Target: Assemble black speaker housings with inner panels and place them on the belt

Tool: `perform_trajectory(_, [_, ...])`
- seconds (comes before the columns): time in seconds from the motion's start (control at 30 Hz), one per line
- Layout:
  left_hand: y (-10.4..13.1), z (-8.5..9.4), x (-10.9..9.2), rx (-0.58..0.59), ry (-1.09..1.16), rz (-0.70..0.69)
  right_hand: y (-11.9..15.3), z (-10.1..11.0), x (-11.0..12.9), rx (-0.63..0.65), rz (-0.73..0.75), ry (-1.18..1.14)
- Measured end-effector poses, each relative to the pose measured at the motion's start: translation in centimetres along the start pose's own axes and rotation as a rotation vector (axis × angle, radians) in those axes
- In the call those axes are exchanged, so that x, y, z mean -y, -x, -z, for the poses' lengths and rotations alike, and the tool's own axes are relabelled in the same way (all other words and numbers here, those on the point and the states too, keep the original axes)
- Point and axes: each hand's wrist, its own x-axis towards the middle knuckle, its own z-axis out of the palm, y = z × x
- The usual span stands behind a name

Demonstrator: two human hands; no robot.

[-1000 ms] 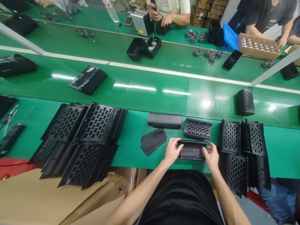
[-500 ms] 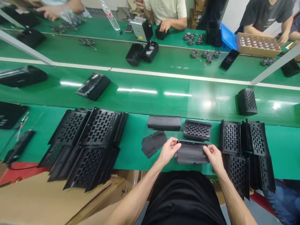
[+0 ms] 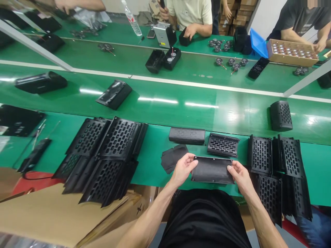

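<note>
My left hand point(image 3: 184, 168) pinches the left edge of a black speaker grille panel point(image 3: 213, 171) between thumb and fingers. On its right edge, my right hand point(image 3: 240, 175) is closed in the same way. The panel's hollow side faces me, and a smooth dark sheet seems to line it, covering the holes. Just left of my left hand lies a small pile of black sheets point(image 3: 173, 157). Beyond the panel rest another grille panel point(image 3: 223, 144) with slots showing and a rounded black panel point(image 3: 187, 135).
Stacked grille panels point(image 3: 119, 141) stand at the left, more panels point(image 3: 261, 155) at the right. A green conveyor belt point(image 3: 165, 113) crosses ahead, carrying speaker housings point(image 3: 115, 94). Across it, people work by small speaker drivers point(image 3: 236, 66) and a cardboard tray point(image 3: 292, 57).
Both hands have tilted the panel, so more of its inner face and lower rim shows. The sheet now looks flatter inside it. The whole view has shifted slightly.
</note>
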Motion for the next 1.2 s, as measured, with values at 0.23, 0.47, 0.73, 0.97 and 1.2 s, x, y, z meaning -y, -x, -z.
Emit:
perform_trajectory(0.23, [0.3, 0.9, -0.3, 0.001, -0.011, 0.009, 0.1, -0.5, 0.1, -0.003, -0.021, 0.012])
perform_trajectory(0.47, [0.5, 1.4, -0.4, -0.017, 0.026, 0.003, 0.3, -1.3, 0.8, 0.005, -0.007, 0.026])
perform_trajectory(0.73, [0.8, 2.8, 0.0, 0.009, 0.111, -0.005, 0.2, -1.6, 0.8, 0.037, -0.026, 0.012])
perform_trajectory(0.97, [0.9, 3.5, 0.2, 0.005, 0.107, -0.039, 0.0, -2.0, 1.0, 0.019, -0.015, 0.012])
perform_trajectory(1.2, [1.0, 4.2, 0.5, 0.002, 0.076, -0.075, 0.0, -2.4, 1.6, 0.04, 0.002, 0.02])
